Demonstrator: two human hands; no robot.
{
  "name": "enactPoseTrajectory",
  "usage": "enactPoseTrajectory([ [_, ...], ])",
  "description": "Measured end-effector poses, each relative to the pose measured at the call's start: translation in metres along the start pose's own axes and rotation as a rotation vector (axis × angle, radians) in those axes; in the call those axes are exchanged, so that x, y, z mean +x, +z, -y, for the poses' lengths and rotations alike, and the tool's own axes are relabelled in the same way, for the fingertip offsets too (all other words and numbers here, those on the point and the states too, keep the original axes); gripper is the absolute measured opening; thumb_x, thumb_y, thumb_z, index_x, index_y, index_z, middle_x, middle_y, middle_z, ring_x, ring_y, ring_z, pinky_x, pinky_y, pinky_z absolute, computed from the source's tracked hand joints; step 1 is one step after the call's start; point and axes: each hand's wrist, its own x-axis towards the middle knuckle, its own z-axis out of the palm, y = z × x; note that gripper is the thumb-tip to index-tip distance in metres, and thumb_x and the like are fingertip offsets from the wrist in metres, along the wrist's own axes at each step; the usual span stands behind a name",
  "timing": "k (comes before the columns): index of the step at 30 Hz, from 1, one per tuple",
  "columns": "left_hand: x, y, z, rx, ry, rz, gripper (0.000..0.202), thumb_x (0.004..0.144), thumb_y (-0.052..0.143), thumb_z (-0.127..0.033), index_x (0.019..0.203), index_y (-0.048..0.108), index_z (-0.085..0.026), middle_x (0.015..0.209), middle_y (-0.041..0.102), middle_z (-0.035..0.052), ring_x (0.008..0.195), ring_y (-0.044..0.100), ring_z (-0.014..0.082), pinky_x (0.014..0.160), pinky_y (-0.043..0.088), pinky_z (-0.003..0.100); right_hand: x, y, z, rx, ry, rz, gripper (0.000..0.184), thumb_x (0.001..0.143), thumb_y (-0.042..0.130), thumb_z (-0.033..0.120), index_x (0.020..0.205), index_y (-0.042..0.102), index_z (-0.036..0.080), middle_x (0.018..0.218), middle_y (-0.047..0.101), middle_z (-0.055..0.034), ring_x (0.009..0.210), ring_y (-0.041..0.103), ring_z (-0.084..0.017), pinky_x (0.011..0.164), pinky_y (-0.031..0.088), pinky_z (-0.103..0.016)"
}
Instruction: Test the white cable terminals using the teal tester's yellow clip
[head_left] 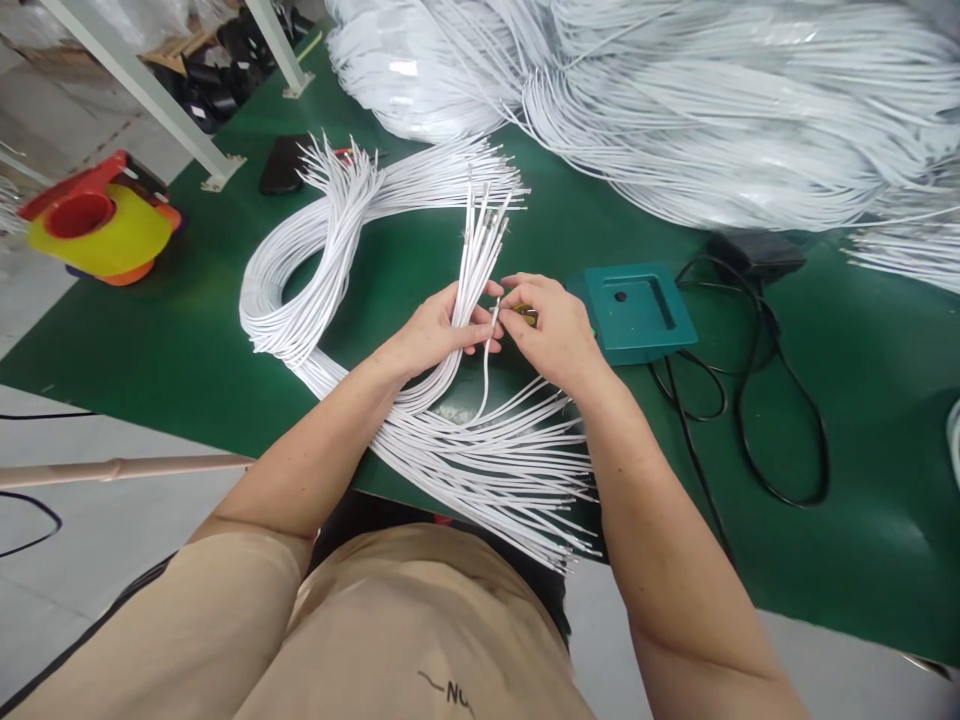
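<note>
My left hand (442, 325) is closed around an upright bundle of white cables (472, 255), whose bare ends point away from me. One single white cable (486, 375) stands apart from that bundle, its tip held up between my two hands. My right hand (551, 325) is closed, with its fingertips at the tip of this cable. A small yellow-and-black object (527, 314) shows between my right thumb and fingers; most of it is hidden. Below my hands, more loose cable ends (517, 460) fan out to the right. A looped coil of the same cables (262, 280) lies to the left.
A teal device (637, 312) with black cords (750, 400) sits right of my right hand. Large heaps of white cable (712, 110) cover the back of the green table (862, 420). A yellow-and-red tape dispenser (105, 225) stands far left, and a dark phone-like object (283, 165) lies behind the coil.
</note>
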Motion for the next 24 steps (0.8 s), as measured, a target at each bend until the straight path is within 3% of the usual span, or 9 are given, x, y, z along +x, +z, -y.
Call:
enactPoseTrajectory([
  [7, -0.001, 0.001, 0.0, 0.115, 0.054, -0.055, 0.044, 0.074, 0.071, -0.018, 0.115, 0.054, -0.016, 0.074, 0.065, -0.0014, 0.067, 0.069, 0.0122, 0.056, 0.047, 0.018, -0.004, -0.004, 0.009, 0.016, 0.068, -0.045, 0.013, 0.081, 0.051, 0.016, 0.077, 0.062, 0.019, 0.105, 0.07, -0.0073, 0.096, 0.062, -0.021, 0.086, 0.045, -0.037],
  [12, -0.001, 0.002, 0.0, 0.161, 0.076, -0.067, 0.044, 0.073, 0.069, -0.015, 0.115, 0.055, -0.015, 0.074, 0.065, -0.0015, 0.067, 0.068, 0.0121, 0.056, 0.048, 0.018, -0.002, -0.003, 0.009, 0.052, 0.1, -0.06, 0.024, 0.091, 0.046, 0.034, 0.095, 0.064, 0.018, 0.099, 0.07, -0.007, 0.09, 0.061, -0.021, 0.082, 0.045, -0.035],
  [16, -0.001, 0.002, -0.001, 0.168, 0.068, -0.047, 0.043, 0.073, 0.069, -0.014, 0.114, 0.056, -0.015, 0.072, 0.065, -0.0014, 0.066, 0.068, 0.0116, 0.056, 0.048, 0.018, -0.001, 0.004, 0.002, -0.106, 0.037, -0.002, 0.014, 0.087, 0.049, 0.024, 0.082, 0.062, 0.019, 0.094, 0.069, -0.0073, 0.092, 0.058, -0.022, 0.082, 0.044, -0.036],
  [18, -0.001, 0.002, -0.001, 0.168, 0.042, -0.054, 0.044, 0.073, 0.069, -0.014, 0.114, 0.055, -0.015, 0.07, 0.066, -0.0013, 0.065, 0.068, 0.0118, 0.055, 0.048, 0.018, -0.002, 0.006, -0.001, -0.234, -0.022, -0.007, 0.019, 0.088, 0.044, 0.018, 0.08, 0.061, 0.019, 0.093, 0.068, -0.0085, 0.092, 0.057, -0.023, 0.085, 0.043, -0.038],
  [22, 0.0, -0.001, 0.001, 0.204, -0.017, -0.114, 0.044, 0.072, 0.068, -0.012, 0.114, 0.054, -0.016, 0.071, 0.067, -0.0004, 0.066, 0.068, 0.0127, 0.058, 0.05, 0.02, -0.004, 0.005, -0.004, -0.53, -0.135, -0.069, 0.023, 0.09, 0.039, 0.015, 0.093, 0.062, 0.017, 0.098, 0.067, -0.0113, 0.102, 0.054, -0.027, 0.105, 0.031, -0.049],
  [24, 0.001, -0.002, 0.002, 0.231, -0.037, -0.129, 0.043, 0.072, 0.067, -0.013, 0.113, 0.054, -0.017, 0.072, 0.068, 0.0001, 0.067, 0.069, 0.0136, 0.06, 0.051, 0.022, -0.004, 0.002, -0.007, -0.591, -0.147, -0.037, 0.025, 0.088, 0.04, 0.014, 0.097, 0.063, 0.017, 0.097, 0.068, -0.0114, 0.103, 0.054, -0.028, 0.108, 0.026, -0.052],
])
